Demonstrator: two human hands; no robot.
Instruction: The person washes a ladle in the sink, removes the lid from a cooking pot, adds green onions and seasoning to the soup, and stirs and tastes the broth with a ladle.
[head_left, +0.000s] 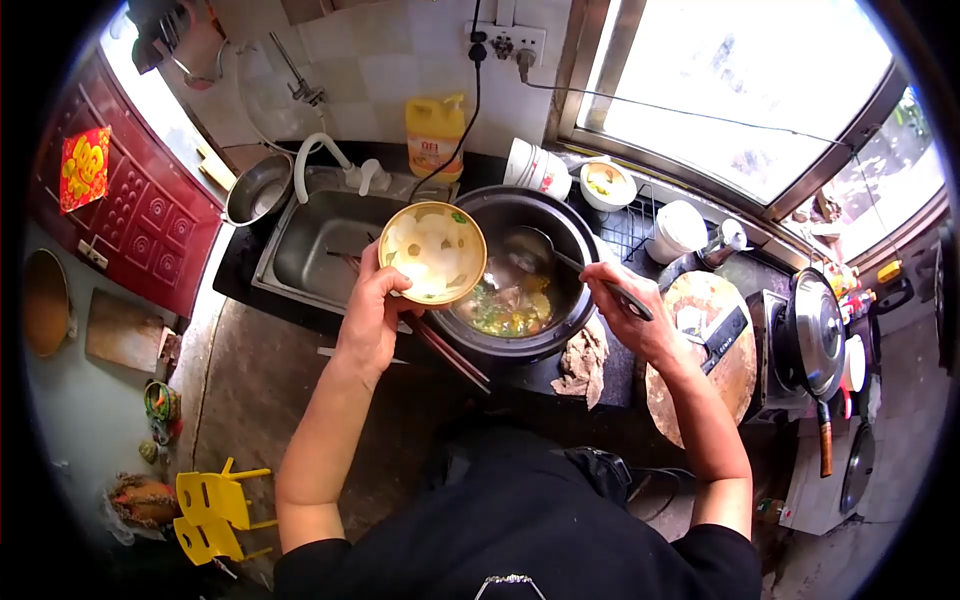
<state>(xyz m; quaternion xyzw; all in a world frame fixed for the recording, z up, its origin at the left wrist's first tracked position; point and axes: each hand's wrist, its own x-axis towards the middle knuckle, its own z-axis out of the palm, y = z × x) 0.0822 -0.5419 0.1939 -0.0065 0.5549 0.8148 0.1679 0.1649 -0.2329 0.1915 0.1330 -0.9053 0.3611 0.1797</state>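
Bowl (434, 250) (patterned inside) sits between left thumb (390, 283) and fingers (370, 262).

Head view, wide, facing steeply down over counter (625, 378); rim dark, edges perhaps distorted.

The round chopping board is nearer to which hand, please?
Right: the right hand is by the left edge of the board; the left hand is across the pot, holding a bowl.

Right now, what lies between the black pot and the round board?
The head view shows a crumpled cloth between pot and board, with the right hand above.
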